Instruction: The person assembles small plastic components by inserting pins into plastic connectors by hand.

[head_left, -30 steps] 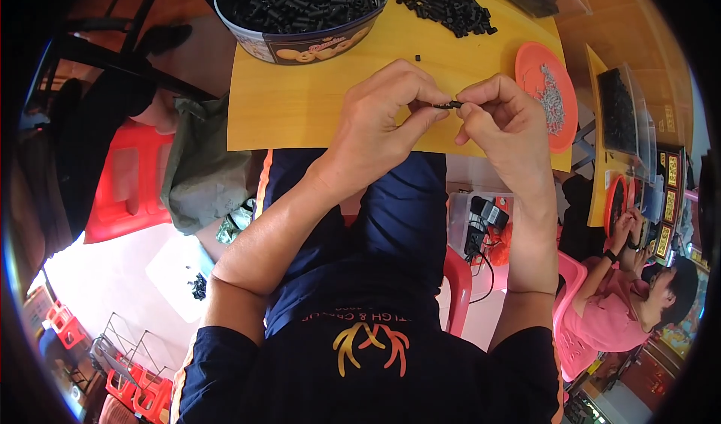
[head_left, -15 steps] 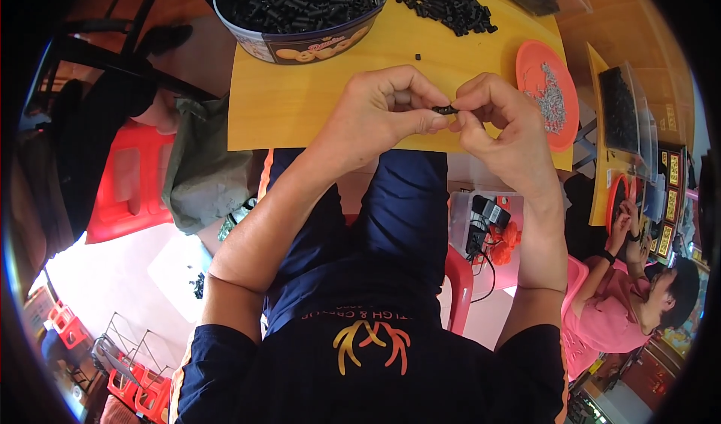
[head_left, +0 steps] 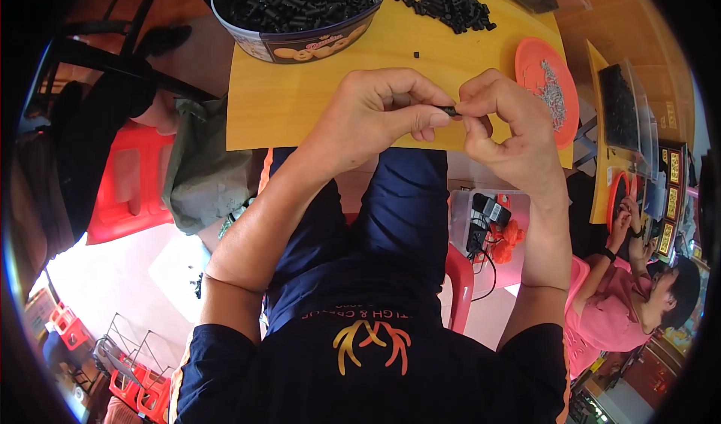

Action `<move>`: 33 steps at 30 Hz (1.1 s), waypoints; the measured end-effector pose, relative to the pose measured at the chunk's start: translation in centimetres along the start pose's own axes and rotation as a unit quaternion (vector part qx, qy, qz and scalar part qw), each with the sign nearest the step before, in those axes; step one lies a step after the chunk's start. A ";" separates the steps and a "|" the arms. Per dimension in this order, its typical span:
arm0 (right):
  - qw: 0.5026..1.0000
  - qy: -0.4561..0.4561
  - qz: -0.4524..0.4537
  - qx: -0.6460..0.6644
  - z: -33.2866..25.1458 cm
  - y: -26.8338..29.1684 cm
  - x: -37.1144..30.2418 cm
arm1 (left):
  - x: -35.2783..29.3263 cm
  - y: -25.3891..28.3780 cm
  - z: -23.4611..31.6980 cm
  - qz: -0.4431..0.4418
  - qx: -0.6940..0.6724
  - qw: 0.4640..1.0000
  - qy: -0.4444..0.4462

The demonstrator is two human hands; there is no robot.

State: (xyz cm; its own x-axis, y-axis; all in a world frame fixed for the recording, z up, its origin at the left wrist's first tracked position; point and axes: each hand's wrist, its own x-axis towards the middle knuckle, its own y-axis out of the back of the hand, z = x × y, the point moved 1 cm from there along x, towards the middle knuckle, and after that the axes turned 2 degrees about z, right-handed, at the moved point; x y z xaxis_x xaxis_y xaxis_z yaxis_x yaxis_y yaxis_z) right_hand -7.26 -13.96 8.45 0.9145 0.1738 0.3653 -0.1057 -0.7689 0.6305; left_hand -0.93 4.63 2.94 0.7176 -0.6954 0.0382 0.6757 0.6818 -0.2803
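Observation:
Between thumb and forefinger, my left hand (head_left: pixel 379 116) pinches a small black cylindrical plastic part (head_left: pixel 451 111). The fingertips of my right hand (head_left: pixel 511 123) are closed at the part's right end; whether they also hold some tiny piece cannot be made out. Both hands hover over the near edge of the yellow tabletop (head_left: pixel 285 108). To the right lies a red plate (head_left: pixel 528 56) with a heap of small silvery metal pieces (head_left: pixel 553 93). A heap of black plastic parts (head_left: pixel 443 5) lies beyond the hands, and one tiny black piece (head_left: pixel 416 54) sits apart from it.
An oval tin (head_left: pixel 315 47) full of black parts stands at the back left. Below the table on the right is a clear bin (head_left: pixel 466 206) with adapters and cables. A person in pink (head_left: pixel 612 311) works at another table on the right. A red stool (head_left: pixel 131 184) stands left.
My left thumb has slid forward along the black part, covering more of it. My right thumb has drawn back a little from the part, while its forefinger stays at the end.

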 end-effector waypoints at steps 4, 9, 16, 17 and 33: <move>0.996 -0.075 0.006 0.057 -0.2 -0.2 -0.3 | 0.0 -0.5 -0.1 0.013 0.002 1.000 -0.022; 0.943 -0.219 0.043 0.245 0.0 -0.9 -0.7 | 0.1 -1.0 -1.1 0.051 0.079 0.991 -0.095; 0.911 -0.240 0.041 0.332 0.5 -0.7 -0.6 | 0.1 -1.5 -1.2 0.128 0.020 0.985 -0.113; 0.912 -0.239 0.040 0.332 0.7 -0.9 -0.8 | 0.1 -1.3 -1.2 0.137 0.016 0.985 -0.107; 0.786 -0.298 0.016 0.542 1.2 -3.9 -2.6 | -0.2 -1.0 -0.7 0.112 0.138 0.951 -0.255</move>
State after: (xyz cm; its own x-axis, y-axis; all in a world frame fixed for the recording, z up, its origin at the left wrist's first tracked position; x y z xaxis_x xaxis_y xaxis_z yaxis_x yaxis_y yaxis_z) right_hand -8.78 -12.21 4.19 0.9728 0.0737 -0.2198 -0.0324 -0.8957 -0.4435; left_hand -1.84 3.92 2.57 0.7902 -0.3726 0.4865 0.4638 0.8825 -0.0775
